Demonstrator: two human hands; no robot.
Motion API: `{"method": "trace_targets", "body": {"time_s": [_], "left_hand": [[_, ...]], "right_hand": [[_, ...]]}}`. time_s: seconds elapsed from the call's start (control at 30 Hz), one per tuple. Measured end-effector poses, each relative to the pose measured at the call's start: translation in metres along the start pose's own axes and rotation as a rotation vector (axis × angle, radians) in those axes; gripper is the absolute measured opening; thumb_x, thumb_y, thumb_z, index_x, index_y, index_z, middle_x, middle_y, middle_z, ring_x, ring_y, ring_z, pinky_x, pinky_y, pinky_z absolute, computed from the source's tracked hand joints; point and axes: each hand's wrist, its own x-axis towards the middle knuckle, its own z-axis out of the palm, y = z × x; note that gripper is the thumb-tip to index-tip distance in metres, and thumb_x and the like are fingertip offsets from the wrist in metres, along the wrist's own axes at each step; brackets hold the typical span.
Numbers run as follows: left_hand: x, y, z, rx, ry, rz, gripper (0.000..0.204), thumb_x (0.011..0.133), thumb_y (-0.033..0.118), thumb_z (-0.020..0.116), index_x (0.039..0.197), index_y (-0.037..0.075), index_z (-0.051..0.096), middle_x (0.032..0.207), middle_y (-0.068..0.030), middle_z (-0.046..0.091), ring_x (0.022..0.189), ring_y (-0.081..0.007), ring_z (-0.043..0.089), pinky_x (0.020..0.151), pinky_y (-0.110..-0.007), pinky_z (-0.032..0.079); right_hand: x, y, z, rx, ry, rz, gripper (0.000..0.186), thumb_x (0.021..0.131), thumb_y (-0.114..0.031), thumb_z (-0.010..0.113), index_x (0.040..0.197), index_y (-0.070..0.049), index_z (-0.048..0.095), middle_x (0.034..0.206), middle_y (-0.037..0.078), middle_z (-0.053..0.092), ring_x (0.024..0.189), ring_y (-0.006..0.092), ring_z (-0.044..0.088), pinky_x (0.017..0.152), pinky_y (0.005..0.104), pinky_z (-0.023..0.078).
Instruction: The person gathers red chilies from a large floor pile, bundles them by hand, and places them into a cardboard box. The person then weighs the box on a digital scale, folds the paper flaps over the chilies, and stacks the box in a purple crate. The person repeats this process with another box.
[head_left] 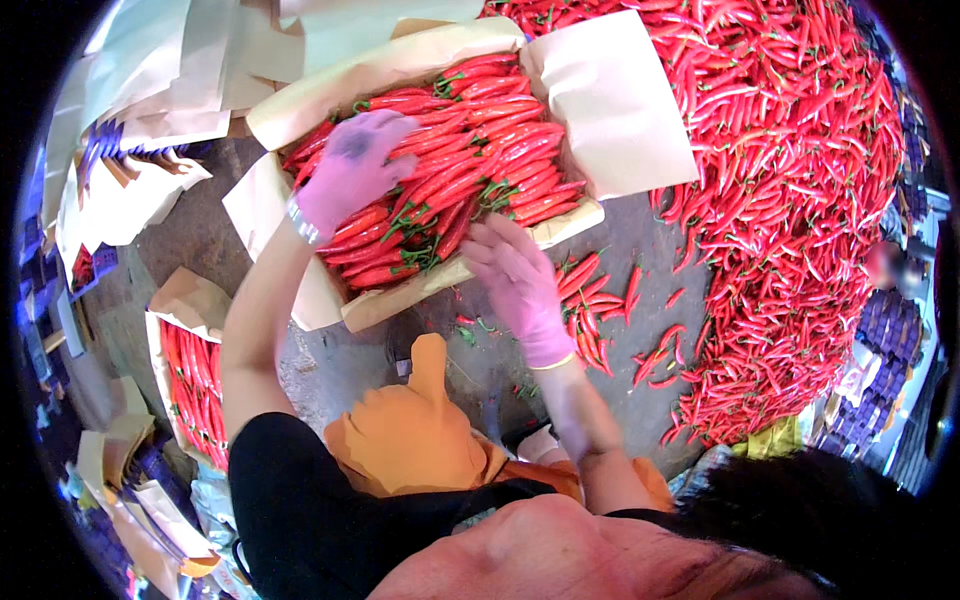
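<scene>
Long red chili peppers [450, 170] with green stems lie in rows inside a paper-lined box [440, 292] in front of me. My left hand [352, 165], in a pink glove, rests over the peppers at the box's left side. Its thumb and fingers are apart, and no pepper shows in its grasp. Against the near right part of the box, my pink-gloved right hand [515, 285] has its fingers stretched out toward the peppers' edge. Whether those fingertips touch a pepper is hard to tell. A white paper flap [615, 100] folds outward on the right.
A big heap of loose red chilies [790, 200] covers the right side. A few stray chilies [590, 300] lie near my right hand. Another box of chilies [195, 390] stands at the lower left. Paper sheets [170, 70] and purple crates [880, 345] line the edges.
</scene>
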Motion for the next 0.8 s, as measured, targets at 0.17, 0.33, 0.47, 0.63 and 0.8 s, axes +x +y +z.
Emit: {"method": "trace_targets", "body": {"time_s": [0.17, 0.33, 0.47, 0.63, 0.8], "left_hand": [[-0.074, 0.084, 0.010, -0.914, -0.192, -0.317, 0.040, 0.090, 0.012, 0.063, 0.127, -0.002, 0.057, 0.126, -0.0096, 0.058, 0.118, -0.0200, 0.056, 0.105, -0.037, 0.041], [-0.100, 0.166, 0.116, -1.051, -1.023, -0.223, 0.042, 0.090, 0.021, 0.067, 0.126, 0.000, 0.058, 0.106, -0.0080, 0.064, 0.098, -0.0168, 0.061, 0.092, -0.032, 0.048], [-0.113, 0.173, 0.183, -0.942, -1.021, -0.288, 0.046, 0.093, 0.025, 0.065, 0.131, 0.001, 0.056, 0.109, -0.0065, 0.064, 0.099, -0.0140, 0.059, 0.085, -0.031, 0.050], [-0.074, 0.168, 0.240, -0.712, -0.707, 0.038, 0.035, 0.090, 0.016, 0.065, 0.122, 0.003, 0.058, 0.099, -0.0110, 0.067, 0.088, -0.0241, 0.065, 0.078, -0.037, 0.052], [-0.019, 0.181, 0.278, -0.134, -0.576, 0.518, 0.028, 0.084, 0.010, 0.060, 0.111, 0.015, 0.065, 0.098, -0.0081, 0.063, 0.095, -0.0293, 0.061, 0.082, -0.042, 0.051]], "right_hand": [[-0.058, -0.071, -0.138, -1.145, 0.372, -0.205, 0.031, 0.093, -0.014, 0.060, 0.120, 0.001, 0.063, 0.087, 0.000, 0.064, 0.078, 0.0085, 0.058, 0.070, 0.0249, 0.048], [-0.159, -0.120, -0.285, -1.415, 0.444, 0.168, 0.035, 0.093, -0.024, 0.059, 0.120, -0.003, 0.064, 0.088, 0.005, 0.068, 0.075, 0.0159, 0.062, 0.068, 0.0322, 0.051], [-0.179, -0.069, -0.309, -1.624, 0.411, 0.170, 0.034, 0.090, -0.031, 0.058, 0.114, -0.008, 0.066, 0.101, 0.016, 0.070, 0.094, 0.0331, 0.066, 0.083, 0.0420, 0.052], [-0.111, -0.030, -0.299, -1.881, 0.394, 0.233, 0.031, 0.090, -0.031, 0.057, 0.111, -0.010, 0.065, 0.102, 0.017, 0.069, 0.097, 0.0362, 0.066, 0.083, 0.0460, 0.052], [-0.141, -0.029, -0.302, -1.792, 0.181, 0.225, 0.026, 0.088, -0.025, 0.057, 0.107, -0.009, 0.064, 0.103, 0.015, 0.069, 0.091, 0.0362, 0.066, 0.081, 0.0469, 0.052]]}}
